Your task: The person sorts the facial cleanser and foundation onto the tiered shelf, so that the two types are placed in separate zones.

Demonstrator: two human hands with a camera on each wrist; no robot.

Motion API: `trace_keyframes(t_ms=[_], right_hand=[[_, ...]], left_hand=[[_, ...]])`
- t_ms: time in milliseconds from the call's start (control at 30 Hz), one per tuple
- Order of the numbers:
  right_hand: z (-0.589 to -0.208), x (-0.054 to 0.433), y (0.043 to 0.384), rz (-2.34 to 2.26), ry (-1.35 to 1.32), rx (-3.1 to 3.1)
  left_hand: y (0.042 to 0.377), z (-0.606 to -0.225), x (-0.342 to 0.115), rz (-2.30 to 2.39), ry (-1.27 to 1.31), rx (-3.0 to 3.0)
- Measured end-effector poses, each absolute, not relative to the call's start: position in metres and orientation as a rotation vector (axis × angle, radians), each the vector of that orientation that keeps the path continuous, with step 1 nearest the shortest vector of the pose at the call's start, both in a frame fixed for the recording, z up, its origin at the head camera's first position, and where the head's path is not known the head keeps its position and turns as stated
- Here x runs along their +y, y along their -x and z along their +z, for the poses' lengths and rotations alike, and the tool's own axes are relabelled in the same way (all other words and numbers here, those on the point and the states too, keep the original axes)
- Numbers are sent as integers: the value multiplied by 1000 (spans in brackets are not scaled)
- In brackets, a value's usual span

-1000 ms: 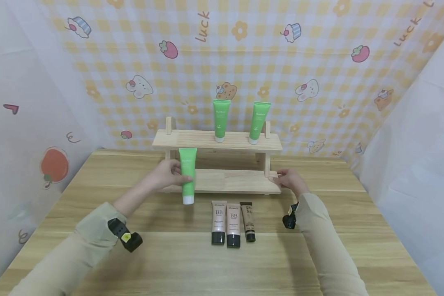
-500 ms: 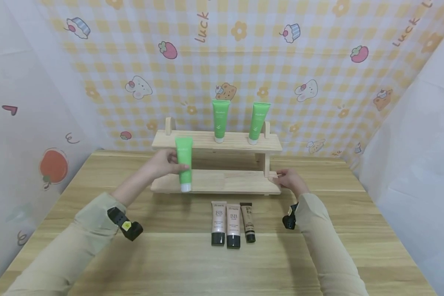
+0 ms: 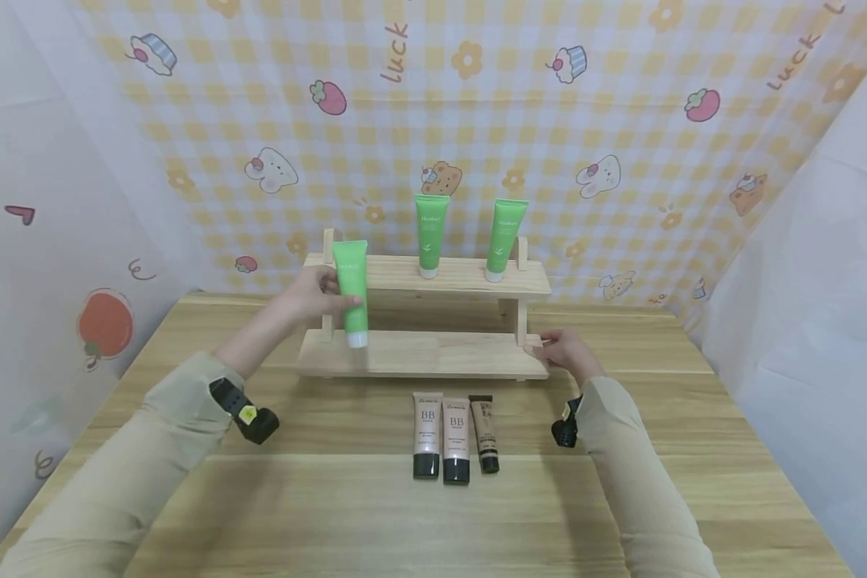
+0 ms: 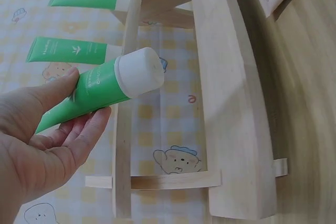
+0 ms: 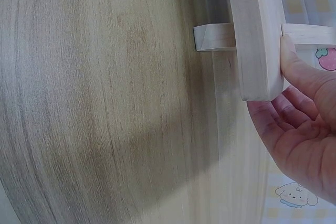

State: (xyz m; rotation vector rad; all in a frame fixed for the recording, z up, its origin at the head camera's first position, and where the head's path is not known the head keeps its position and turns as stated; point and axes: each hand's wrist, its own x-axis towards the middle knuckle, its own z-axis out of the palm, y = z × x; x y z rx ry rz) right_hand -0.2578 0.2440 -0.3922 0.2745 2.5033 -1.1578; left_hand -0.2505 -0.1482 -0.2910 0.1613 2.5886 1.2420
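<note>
My left hand (image 3: 311, 295) pinches a green squeeze tube (image 3: 352, 277) with a white cap pointing down, in front of the upper board's left end. In the left wrist view the thumb lies on one side of this tube (image 4: 97, 87) and the fingers on the other. Two like green tubes, one mid-board (image 3: 431, 233) and one farther right (image 3: 506, 237), stand cap-down on the top of the two-tier wooden shelf (image 3: 419, 353). At the lower board's right end, my right hand (image 3: 567, 353) grips the wood, thumb on top and fingers beneath.
On the table (image 3: 376, 514) before the shelf lie two pinkish BB cream tubes, a left one (image 3: 427, 433) and a right one (image 3: 456, 437), beside a slimmer brown tube (image 3: 485, 433). A checked cloth (image 3: 433, 120) hangs behind the shelf.
My left hand has lifted the green tube from in front of the lower board, up and slightly left to the upper board's level. My right hand has stayed on the shelf's end.
</note>
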Motion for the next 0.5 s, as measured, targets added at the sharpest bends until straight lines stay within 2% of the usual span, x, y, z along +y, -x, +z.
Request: trace_keyframes(t_ms=[500], right_hand=[[-390, 243, 256, -1156, -294, 2512]], left_hand=[[270, -269, -148, 1233, -97, 2681]])
